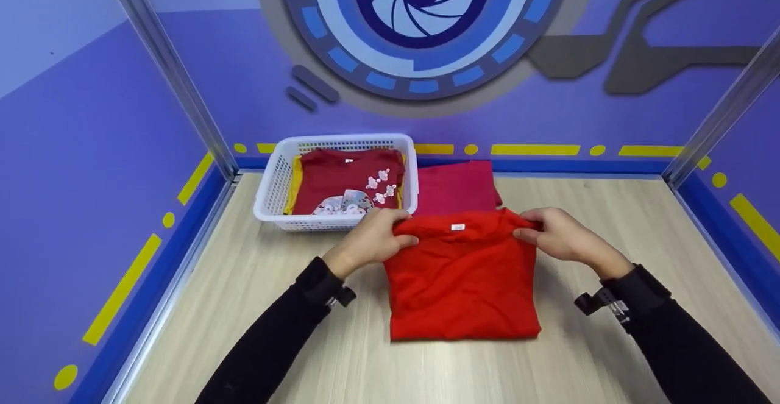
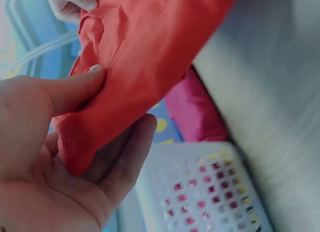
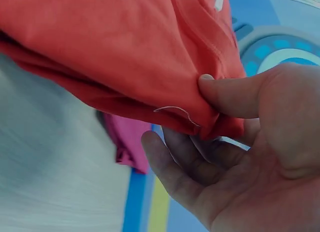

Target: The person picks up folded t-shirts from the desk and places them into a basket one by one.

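A folded red T-shirt (image 1: 463,282) is held up by its neckline end, its lower edge down at the wooden table. My left hand (image 1: 379,234) pinches its left shoulder corner, thumb on the front and fingers behind. At the opposite shoulder, my right hand (image 1: 557,233) pinches the cloth the same way. A small white label (image 1: 457,227) shows inside the collar. In the right wrist view a loose pale thread (image 3: 175,109) lies on the red T-shirt (image 3: 115,51) near the fingers. The left wrist view shows the red T-shirt (image 2: 150,46) between thumb and fingers.
A white plastic basket (image 1: 268,200) stands at the back left, holding a dark red shirt (image 1: 335,175) with a floral print over yellow cloth (image 1: 294,187). Right of it lies a folded crimson garment (image 1: 457,187), partly hidden by the red T-shirt. Blue-purple panels (image 1: 201,87) enclose the table (image 1: 292,343).
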Tool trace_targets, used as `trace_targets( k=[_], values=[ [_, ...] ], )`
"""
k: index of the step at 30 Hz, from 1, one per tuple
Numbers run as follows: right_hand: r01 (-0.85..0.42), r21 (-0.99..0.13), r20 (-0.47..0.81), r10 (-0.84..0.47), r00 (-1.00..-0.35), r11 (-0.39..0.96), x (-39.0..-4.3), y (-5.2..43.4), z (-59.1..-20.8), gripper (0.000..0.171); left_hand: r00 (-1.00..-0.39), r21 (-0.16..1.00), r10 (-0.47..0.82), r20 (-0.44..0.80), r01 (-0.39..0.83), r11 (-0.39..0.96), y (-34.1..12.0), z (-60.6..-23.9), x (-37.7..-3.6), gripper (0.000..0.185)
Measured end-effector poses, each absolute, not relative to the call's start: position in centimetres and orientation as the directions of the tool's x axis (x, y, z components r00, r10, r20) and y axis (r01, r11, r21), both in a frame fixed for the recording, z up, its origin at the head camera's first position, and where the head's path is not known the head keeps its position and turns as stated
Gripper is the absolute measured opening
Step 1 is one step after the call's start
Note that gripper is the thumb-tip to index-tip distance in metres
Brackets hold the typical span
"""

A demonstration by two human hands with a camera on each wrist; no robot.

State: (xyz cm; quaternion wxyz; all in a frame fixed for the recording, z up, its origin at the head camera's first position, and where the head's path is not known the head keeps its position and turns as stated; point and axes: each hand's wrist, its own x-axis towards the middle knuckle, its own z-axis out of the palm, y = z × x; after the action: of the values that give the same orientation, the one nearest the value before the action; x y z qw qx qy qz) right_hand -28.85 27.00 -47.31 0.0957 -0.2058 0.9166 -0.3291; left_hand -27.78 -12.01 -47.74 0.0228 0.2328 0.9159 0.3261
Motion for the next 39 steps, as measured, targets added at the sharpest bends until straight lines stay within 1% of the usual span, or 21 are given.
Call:
trace_targets(
  k=[4,8,11,13,15,18,21,25,29,32,34,39],
  values=[
    [-0.345,-0.626,0.014,-0.431,-0.902,0.700,-28.4,26.4,-45.6,0.018,-0.889,0.650,0.437,0.136,0.413,0.638,-13.3,-46.5,-28.2,0.016],
    [-0.376,-0.610,0.081,-0.416,-0.906,0.698,-28.3,25.0,-44.1,0.017,-0.910,0.657,0.381,0.162,0.388,0.646,-14.8,-45.3,-28.6,0.018],
    [-0.401,-0.610,0.141,-0.405,-0.904,0.683,-28.6,23.9,-43.0,0.012,-0.916,0.662,0.346,0.204,0.389,0.640,-15.9,-44.4,-28.8,0.017],
    [-0.422,-0.607,0.187,-0.395,-0.899,0.674,-28.7,23.3,-42.3,0.008,-0.909,0.667,0.339,0.244,0.411,0.621,-16.7,-43.8,-28.9,0.015],
    [-0.451,-0.598,0.243,-0.386,-0.890,0.663,-28.8,22.7,-41.6,0.005,-0.901,0.675,0.331,0.279,0.429,0.600,-17.5,-43.2,-29.0,0.014],
    [-0.496,-0.578,0.320,-0.378,-0.868,0.648,-28.9,21.7,-40.5,0.005,-0.889,0.673,0.311,0.336,0.457,0.582,-18.8,-42.3,-29.1,0.013],
    [-0.529,-0.569,0.369,-0.379,-0.849,0.630,-29.2,20.5,-39.6,0.004,-0.884,0.672,0.268,0.383,0.466,0.576,-20.2,-41.3,-29.3,0.014],
    [-0.538,-0.584,0.377,-0.384,-0.843,0.607,-29.8,18.4,-38.7,0.004,-0.890,0.707,0.216,0.403,0.452,0.544,-22.5,-39.9,-29.5,0.017],
    [-0.566,-0.580,0.385,-0.414,-0.824,0.586,-30.4,16.1,-38.0,0.008,-0.915,0.759,0.176,0.363,0.400,0.515,-25.1,-38.8,-29.7,0.020],
    [-0.593,-0.573,0.389,-0.450,-0.804,0.565,-31.0,14.3,-37.8,0.016,-0.929,0.768,0.157,0.335,0.366,0.526,-27.1,-38.3,-30.0,0.022],
    [-0.595,-0.586,0.370,-0.472,-0.800,0.550,-31.5,13.1,-37.8,0.017,-0.936,0.770,0.148,0.320,0.348,0.535,-28.3,-38.2,-30.2,0.022],
    [-0.534,-0.652,0.289,-0.474,-0.832,0.538,-33.0,10.4,-37.9,0.013,-0.951,0.791,0.099,0.292,0.299,0.533,-30.7,-38.1,-31.3,0.024]
  ],
)
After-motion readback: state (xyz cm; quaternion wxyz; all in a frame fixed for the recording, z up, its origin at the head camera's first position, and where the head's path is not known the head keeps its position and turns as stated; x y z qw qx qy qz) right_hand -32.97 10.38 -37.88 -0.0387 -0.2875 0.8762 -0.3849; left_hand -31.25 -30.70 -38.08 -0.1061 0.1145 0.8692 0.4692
